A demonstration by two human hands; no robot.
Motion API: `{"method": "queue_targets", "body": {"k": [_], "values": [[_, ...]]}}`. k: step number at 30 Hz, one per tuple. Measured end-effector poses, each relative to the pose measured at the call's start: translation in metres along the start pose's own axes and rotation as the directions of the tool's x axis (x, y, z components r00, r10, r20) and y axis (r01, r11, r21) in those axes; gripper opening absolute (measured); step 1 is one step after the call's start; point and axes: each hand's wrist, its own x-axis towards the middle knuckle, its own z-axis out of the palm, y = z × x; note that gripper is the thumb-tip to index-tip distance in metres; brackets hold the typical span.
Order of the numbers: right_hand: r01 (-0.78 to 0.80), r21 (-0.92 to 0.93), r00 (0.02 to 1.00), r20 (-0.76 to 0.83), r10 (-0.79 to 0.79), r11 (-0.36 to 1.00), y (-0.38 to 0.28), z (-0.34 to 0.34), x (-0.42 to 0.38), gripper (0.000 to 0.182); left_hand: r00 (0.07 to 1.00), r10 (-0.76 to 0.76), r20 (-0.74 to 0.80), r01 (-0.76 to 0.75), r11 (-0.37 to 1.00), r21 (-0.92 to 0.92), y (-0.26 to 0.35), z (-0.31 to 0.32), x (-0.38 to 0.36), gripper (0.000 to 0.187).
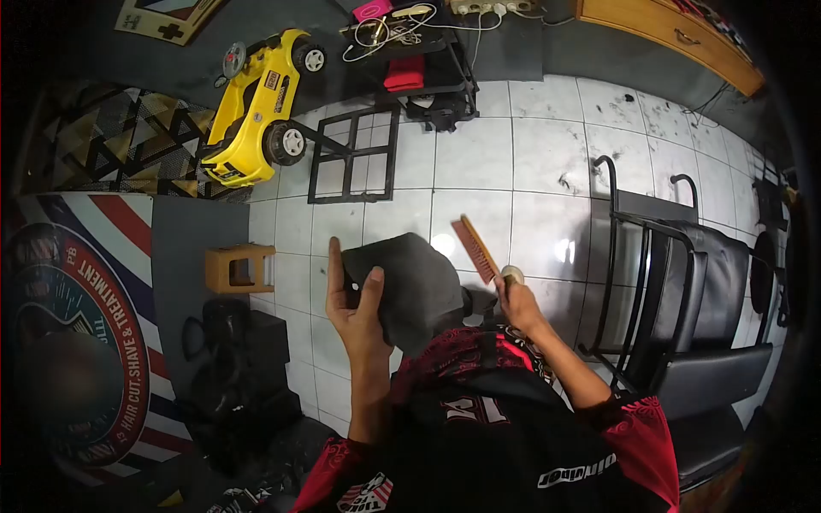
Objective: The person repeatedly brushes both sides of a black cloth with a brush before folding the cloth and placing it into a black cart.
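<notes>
A dark grey, cap-like piece [410, 286] is held by my left hand [359, 312], with the thumb on its near face and the index finger stretched up along its left edge. My right hand [520, 306] is closed round the handle of a brush [475, 248] with a wooden back and reddish bristles. The brush is tilted, its head up and to the left, apart from the dark piece. A small pale round object [512, 274] shows at the right hand; what it is I cannot make out.
Black metal-framed chairs [693, 291] stand on the right. A small brown stool [239, 268] is on the left. Beyond are a yellow toy car [256, 111], a black metal frame [353, 156] on the tiles and a shelf with a red cloth [404, 73].
</notes>
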Motion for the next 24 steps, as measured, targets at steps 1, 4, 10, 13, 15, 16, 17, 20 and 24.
{"method": "queue_targets", "body": {"k": [1,4,10,13,15,16,17,20,24], "values": [[-0.025,0.084,0.998,-0.061,0.031,0.996,-0.012,-0.012,-0.001,0.03,0.999,0.048,-0.016,-0.047,0.998,0.05,-0.002,0.002,-0.001,0.069],[0.047,0.279,0.991,-0.134,-0.009,0.959,-0.079,-0.055,-0.015,0.027,0.999,0.044,-0.023,-0.041,0.994,0.103,-0.01,0.001,-0.001,0.079],[0.366,0.521,0.912,-0.038,-0.408,0.771,-0.122,-0.046,-0.029,0.031,0.983,0.176,-0.06,-0.164,0.973,0.161,-0.015,0.008,0.005,0.072],[0.35,0.138,0.936,-0.085,-0.341,0.926,-0.074,-0.008,-0.012,0.027,0.975,0.199,-0.1,-0.195,0.98,0.048,0.004,0.01,0.008,0.08],[0.113,-0.07,0.992,0.071,-0.108,0.991,-0.03,-0.001,0.0,0.033,0.974,0.201,-0.106,-0.191,0.977,0.095,0.012,0.006,0.009,0.081],[0.048,-0.033,0.998,0.043,-0.046,0.998,-0.017,-0.002,-0.001,0.033,0.983,0.154,-0.104,-0.147,0.987,0.066,0.01,0.002,0.009,0.081],[-0.015,0.006,1.0,0.016,0.015,1.0,-0.006,0.0,0.0,0.033,0.989,0.109,-0.1,-0.106,0.994,0.036,0.008,0.0,0.012,0.082],[-0.085,0.249,0.996,-0.01,0.091,0.965,-0.049,-0.035,-0.008,0.034,0.972,0.171,-0.161,-0.154,0.982,0.113,-0.008,-0.001,0.012,0.081],[0.131,0.577,0.99,-0.041,-0.132,0.806,-0.135,-0.072,-0.035,0.027,0.978,0.039,-0.206,-0.027,0.998,0.06,-0.022,-0.003,0.009,0.08]]}}
